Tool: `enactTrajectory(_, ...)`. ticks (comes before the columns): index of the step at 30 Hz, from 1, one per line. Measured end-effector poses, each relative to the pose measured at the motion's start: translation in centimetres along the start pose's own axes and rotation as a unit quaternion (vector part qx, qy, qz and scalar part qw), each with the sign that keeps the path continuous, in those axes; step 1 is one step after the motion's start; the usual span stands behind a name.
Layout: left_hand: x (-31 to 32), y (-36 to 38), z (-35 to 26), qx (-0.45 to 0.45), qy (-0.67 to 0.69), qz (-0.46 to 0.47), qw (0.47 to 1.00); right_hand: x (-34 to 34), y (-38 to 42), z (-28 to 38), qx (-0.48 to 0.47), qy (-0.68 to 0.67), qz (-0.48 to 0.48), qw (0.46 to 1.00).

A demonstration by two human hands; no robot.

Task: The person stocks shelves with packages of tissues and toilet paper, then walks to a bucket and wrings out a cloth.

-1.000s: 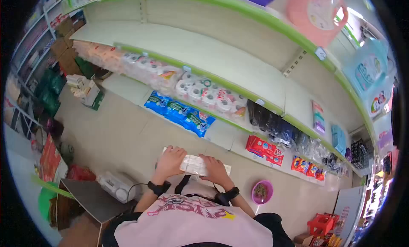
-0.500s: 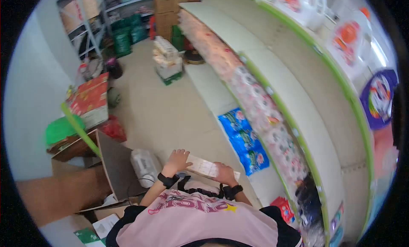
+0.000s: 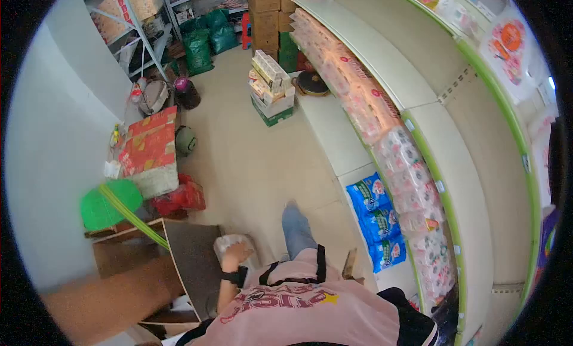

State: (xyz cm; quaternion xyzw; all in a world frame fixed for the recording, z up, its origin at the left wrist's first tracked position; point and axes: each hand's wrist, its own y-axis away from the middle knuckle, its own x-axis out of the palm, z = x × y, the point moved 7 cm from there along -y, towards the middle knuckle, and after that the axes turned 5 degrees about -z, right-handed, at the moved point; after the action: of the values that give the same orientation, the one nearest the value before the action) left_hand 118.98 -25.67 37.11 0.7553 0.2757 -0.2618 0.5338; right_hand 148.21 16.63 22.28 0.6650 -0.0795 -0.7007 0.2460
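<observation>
My left hand [image 3: 237,254] is at the lower middle, a dark band on its wrist. Its fingers are stretched out over a white, plastic-wrapped pack [image 3: 246,241] beside a dark panel. My right hand [image 3: 359,280] shows only as a sliver at the right side of my pink shirt. From it a narrow, flat, pale pack [image 3: 351,262] sticks up, edge towards me. Most of that hand is hidden behind my body. Blue packs [image 3: 377,220] lie on the bottom shelf just beyond it.
Shelving [image 3: 441,185] with green edges curves along the right, with wrapped paper rolls [image 3: 412,179] on a low level. Stacked boxes [image 3: 271,89] stand on the floor ahead. At left are a wooden cabinet [image 3: 194,256], a green lid-like thing [image 3: 110,203] and a red carton [image 3: 149,143].
Both hands were on the flat pale pack in front of me. My left hand has let go and moved onto the wrapped pack; my right has carried the flat pack to the right side.
</observation>
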Motion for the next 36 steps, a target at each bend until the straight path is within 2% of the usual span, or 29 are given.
enactTrajectory(1,-1.5,-0.4,-1.7,-0.004,-0.026,0.023,0.999,0.1,-0.8,1.8,0.006,0.0,0.004,1.0)
enactTrajectory(4,-1.5,-7.4,-1.1,0.037,0.014,0.039,0.998,-0.6,-3.4,8.0,0.004,-0.002,0.009,1.0)
enactTrajectory(6,-5.4,-11.0,-3.4,0.157,0.032,-0.054,0.986,-1.8,-5.8,13.0,-0.011,-0.004,0.003,1.0)
enactTrajectory(7,-8.1,-12.2,-4.4,0.156,0.029,-0.056,0.986,-2.4,-6.9,16.5,-0.032,-0.002,-0.002,0.999)
enactTrajectory(9,-16.7,-12.9,-6.5,0.111,-0.028,-0.118,0.986,-3.9,-8.7,21.8,-0.065,0.001,-0.018,0.998)
enactTrajectory(11,-24.6,-13.3,-8.8,0.104,0.036,-0.202,0.973,-5.8,-11.0,28.0,-0.111,0.004,-0.046,0.993)
enactTrajectory(13,-29.8,-14.1,-9.0,0.05,0.036,-0.246,0.967,-8.1,-12.1,34.4,-0.163,0.011,-0.074,0.984)
enactTrajectory(14,-30.2,-14.8,-8.4,0.049,0.036,-0.237,0.97,-8.7,-12.8,37.8,-0.192,0.014,-0.091,0.977)
enactTrajectory(16,-32.2,-17.3,-6.6,0.017,-0.05,-0.232,0.971,-10.3,-13.6,44.9,-0.242,0.02,-0.126,0.962)
enactTrajectory(17,-32.5,-19.4,-4.9,0.02,-0.05,-0.236,0.97,-11.0,-14.2,47.8,-0.242,0.017,-0.13,0.961)
enactTrajectory(19,-29.5,-24.1,-0.4,0.008,0.111,-0.085,0.99,-12.6,-13.7,55.5,-0.341,0.051,-0.141,0.928)
enactTrajectory(21,-30.3,-26.2,1.3,-0.023,0.086,-0.032,0.996,-12.2,-13.9,60.6,-0.342,0.064,-0.115,0.93)
enactTrajectory(22,-26.6,-31.9,6.5,0.087,-0.014,-0.064,0.994,-11.5,-14.1,62.9,-0.342,0.084,-0.112,0.929)
enactTrajectory(23,-28.7,-32.5,6.8,0.087,-0.017,-0.065,0.994,-10.6,-14.0,64.9,-0.343,0.106,-0.108,0.927)
enactTrajectory(25,-33.9,-32.9,7.0,0.019,0.063,-0.051,0.997,-9.1,-13.0,67.3,-0.316,0.09,-0.116,0.937)
enactTrajectory(26,-35.6,-34.5,9.0,0.031,0.073,-0.107,0.991,-8.3,-12.3,68.0,-0.287,0.08,-0.122,0.947)
enactTrajectory(27,-38.4,-34.6,9.3,0.029,0.072,-0.103,0.992,-7.1,-11.6,68.7,-0.285,0.081,-0.117,0.948)
enactTrajectory(29,-45.6,-34.3,9.1,-0.025,0.05,-0.093,0.994,-4.3,-11.1,68.1,-0.134,0.039,0.011,0.99)
enactTrajectory(31,-50.4,-37.0,10.6,-0.021,0.054,-0.092,0.994,7.4,-18.2,63.5,-0.177,0.006,-0.137,0.975)
enactTrajectory(32,-52.3,-38.7,12.3,-0.04,0.029,-0.122,0.991,4.4,-15.0,64.4,-0.071,-0.048,0.044,0.995)
enactTrajectory(33,-53.2,-40.0,14.3,-0.06,0.001,-0.141,0.988,3.9,-14.3,64.6,-0.056,-0.041,0.049,0.996)
enactTrajectory(34,-52.9,-41.9,16.5,-0.057,-0.006,-0.123,0.991,3.1,-12.6,64.6,-0.031,-0.046,0.063,0.996)
enactTrajectory(35,-53.6,-44.6,18.4,-0.035,-0.018,-0.148,0.988,3.3,-11.6,64.6,-0.008,-0.058,0.074,0.996)
enactTrajectory(36,-55.3,-47.0,18.8,-0.01,-0.029,-0.181,0.983,9.5,-16.4,60.9,0.011,-0.085,0.069,0.994)
